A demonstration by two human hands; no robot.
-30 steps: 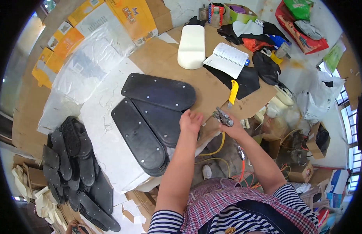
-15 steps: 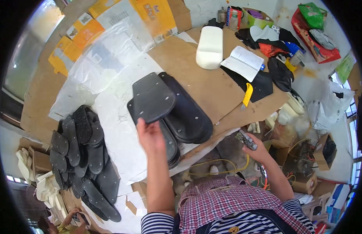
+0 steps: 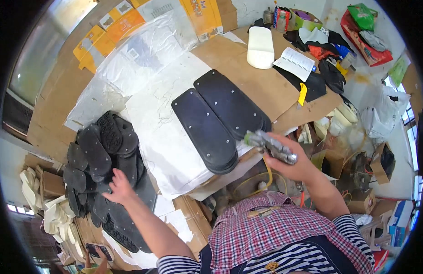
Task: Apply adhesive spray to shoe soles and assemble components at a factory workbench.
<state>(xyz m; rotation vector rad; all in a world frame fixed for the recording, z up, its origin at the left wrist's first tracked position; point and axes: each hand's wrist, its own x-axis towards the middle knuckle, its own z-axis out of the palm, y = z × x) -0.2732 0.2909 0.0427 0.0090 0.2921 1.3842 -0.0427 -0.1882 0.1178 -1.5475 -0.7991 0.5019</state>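
Note:
My left hand is over the right part of a heap of black padded panels, its fingers spread and holding nothing. My right hand grips a silver metal hand tool, blurred by motion; its exact kind I cannot make out. The tool's front end is beside the near right end of two neat stacks of black padded panels. The left stack and the right stack lie side by side, rounded, with small metal fasteners showing on top.
White sheeting and brown cardboard cover the table. A white pad, an open notebook and a yellow utility knife lie at the far right. A yellow hose hangs below the table edge. Another person's hand shows at lower left.
My left hand has let go of a black panel and moved left to the heap. The panel no longer lies tilted across the stacks. My right hand has brought the tool up to the stacks.

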